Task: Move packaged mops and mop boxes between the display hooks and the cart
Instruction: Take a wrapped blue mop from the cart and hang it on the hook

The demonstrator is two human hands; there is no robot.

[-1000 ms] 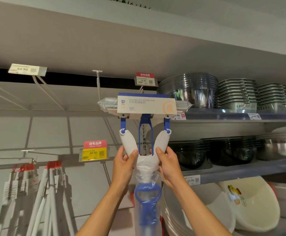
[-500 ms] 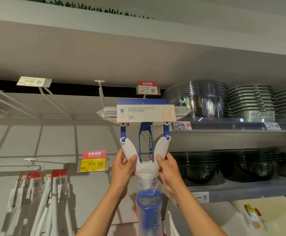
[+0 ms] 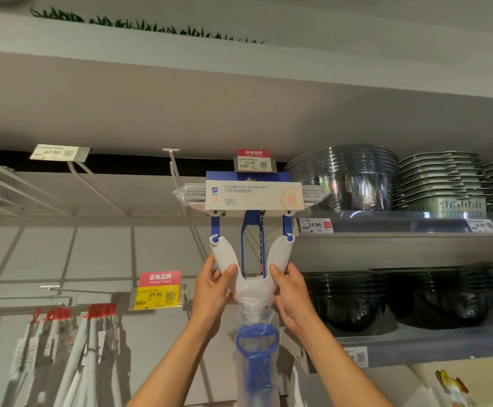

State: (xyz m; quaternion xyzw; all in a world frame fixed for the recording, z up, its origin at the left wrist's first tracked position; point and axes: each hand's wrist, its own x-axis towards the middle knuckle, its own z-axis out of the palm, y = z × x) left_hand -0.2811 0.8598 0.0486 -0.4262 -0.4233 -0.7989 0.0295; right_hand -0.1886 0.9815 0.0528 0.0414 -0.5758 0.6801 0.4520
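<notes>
A packaged sponge mop (image 3: 252, 198) is held upright in front of the display wall, its white and blue card label at the top and a white Y-shaped yoke below. My left hand (image 3: 214, 289) grips the yoke's left arm. My right hand (image 3: 290, 292) grips its right arm. Clear plastic wraps the blue pull handle (image 3: 257, 348) and the shaft below my hands. The mop head sits just under the hook's price tag (image 3: 253, 160) marked 19.90. Whether the package hangs on the hook is hidden behind the label.
A bare white hook (image 3: 174, 168) juts out left of the mop head. More packaged mops (image 3: 72, 348) hang at lower left under a yellow 49.90 tag (image 3: 158, 293). Stacked steel bowls (image 3: 345, 180) and baskets (image 3: 441, 183) fill the shelves on the right.
Both hands have kept the same grip on the yoke. The view tilted up slightly, so the mop and shelves sit lower in frame and the mop head stays just below the 19.90 tag.
</notes>
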